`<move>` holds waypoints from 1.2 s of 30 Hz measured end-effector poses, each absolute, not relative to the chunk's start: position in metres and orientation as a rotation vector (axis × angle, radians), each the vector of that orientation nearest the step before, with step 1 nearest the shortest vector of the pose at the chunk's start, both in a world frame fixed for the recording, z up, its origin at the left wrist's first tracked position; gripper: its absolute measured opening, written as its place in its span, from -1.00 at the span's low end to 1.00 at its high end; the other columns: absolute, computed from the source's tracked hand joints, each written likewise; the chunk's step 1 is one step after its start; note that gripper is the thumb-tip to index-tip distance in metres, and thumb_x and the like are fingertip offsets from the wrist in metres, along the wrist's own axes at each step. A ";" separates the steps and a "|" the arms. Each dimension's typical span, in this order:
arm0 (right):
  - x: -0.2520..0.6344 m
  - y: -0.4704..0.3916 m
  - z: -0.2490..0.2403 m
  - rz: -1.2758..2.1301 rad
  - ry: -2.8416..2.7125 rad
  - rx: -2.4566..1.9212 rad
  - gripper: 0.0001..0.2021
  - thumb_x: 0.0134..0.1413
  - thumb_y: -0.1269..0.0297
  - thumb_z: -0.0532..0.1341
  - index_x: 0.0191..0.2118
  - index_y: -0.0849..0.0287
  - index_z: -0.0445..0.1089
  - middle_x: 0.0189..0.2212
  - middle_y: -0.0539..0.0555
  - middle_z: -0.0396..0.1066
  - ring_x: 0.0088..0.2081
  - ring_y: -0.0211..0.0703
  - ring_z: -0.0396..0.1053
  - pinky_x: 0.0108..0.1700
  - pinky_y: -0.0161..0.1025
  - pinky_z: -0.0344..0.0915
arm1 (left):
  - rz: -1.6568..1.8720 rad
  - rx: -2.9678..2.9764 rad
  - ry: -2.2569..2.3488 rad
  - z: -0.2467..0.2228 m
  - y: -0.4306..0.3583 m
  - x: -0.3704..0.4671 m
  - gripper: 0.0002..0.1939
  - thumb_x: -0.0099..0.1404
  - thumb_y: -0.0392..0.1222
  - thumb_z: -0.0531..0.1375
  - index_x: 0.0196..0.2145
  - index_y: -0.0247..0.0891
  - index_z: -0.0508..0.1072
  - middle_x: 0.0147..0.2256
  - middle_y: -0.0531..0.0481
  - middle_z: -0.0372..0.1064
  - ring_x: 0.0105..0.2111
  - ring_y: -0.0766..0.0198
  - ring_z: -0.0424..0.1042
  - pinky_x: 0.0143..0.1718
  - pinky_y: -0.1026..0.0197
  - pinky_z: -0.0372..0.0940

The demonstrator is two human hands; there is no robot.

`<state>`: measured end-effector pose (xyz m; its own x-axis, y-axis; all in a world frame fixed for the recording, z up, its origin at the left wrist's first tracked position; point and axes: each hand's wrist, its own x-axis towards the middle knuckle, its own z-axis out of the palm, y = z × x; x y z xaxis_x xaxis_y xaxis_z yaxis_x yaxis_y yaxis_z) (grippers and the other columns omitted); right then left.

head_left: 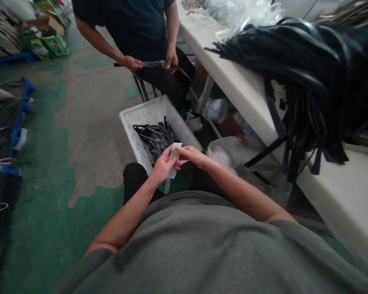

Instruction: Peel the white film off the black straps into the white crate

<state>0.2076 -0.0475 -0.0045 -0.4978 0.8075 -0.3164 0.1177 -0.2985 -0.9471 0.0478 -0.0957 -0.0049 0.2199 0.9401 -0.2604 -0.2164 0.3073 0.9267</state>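
Observation:
Over the near end of a white plastic bin (131, 134), my two hands meet in front of my lap. Between them is a thin, whitish, partly see-through piece of film (172, 173), perhaps a small plastic bag. My left hand (163, 166) is closed around its left side. Fingers of my right hand (191, 155) pinch its upper right edge. A narrow pale strip dangles below. Inside the bin lies a heap of black straps (155, 141), some seemingly in clear wrapping. Whether anything is inside the film is hidden by my fingers.
Opposite me, a seated co-worker (135, 32) holds a black strap with clear film (153, 64) in both hands. On my right, a long white table (248, 81) carries a large bundle of black straps (300, 61) hanging over its edge. Plastic bags (216, 109) lie beneath. Blue pallets (16, 130) stand left.

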 end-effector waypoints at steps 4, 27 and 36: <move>0.208 -0.047 0.001 1.529 -1.352 -1.275 -0.71 0.00 0.13 0.26 -0.29 0.29 0.48 -0.52 -0.03 0.41 -0.51 -0.33 0.28 -0.41 -0.35 0.22 | 1.003 0.921 1.051 -0.007 -0.102 0.065 -0.23 0.19 -0.04 0.28 0.27 -0.26 0.11 -0.47 0.07 0.46 -0.56 0.36 0.39 -0.46 0.29 0.28; 0.302 -0.144 0.012 0.852 -1.954 -1.551 -0.80 0.22 0.22 0.19 -0.13 0.12 0.51 -0.18 0.04 0.54 -0.19 -0.19 0.44 -0.20 -0.31 0.24 | 0.699 0.460 1.253 -0.015 -0.096 0.046 -0.77 -0.17 -0.31 0.42 -0.56 -0.30 0.44 -0.57 0.12 0.42 -0.57 0.38 0.40 -0.42 0.30 0.47; 0.396 -0.193 -0.020 0.701 -1.035 -1.796 -0.82 0.05 0.09 0.23 -0.29 0.02 0.49 -0.30 0.20 0.48 -0.20 0.20 0.43 -0.13 0.10 0.32 | 0.973 0.363 1.200 -0.020 -0.046 0.012 -0.89 0.26 -0.18 0.23 -0.44 -0.09 0.47 -0.47 0.22 0.50 -0.52 0.41 0.46 -0.36 0.34 0.51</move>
<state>0.3959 -0.1935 -0.0202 0.4847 0.8742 -0.0296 0.3513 -0.2256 -0.9087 0.0124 -0.0461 -0.0200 0.0370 0.7888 -0.6136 -0.4375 0.5648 0.6997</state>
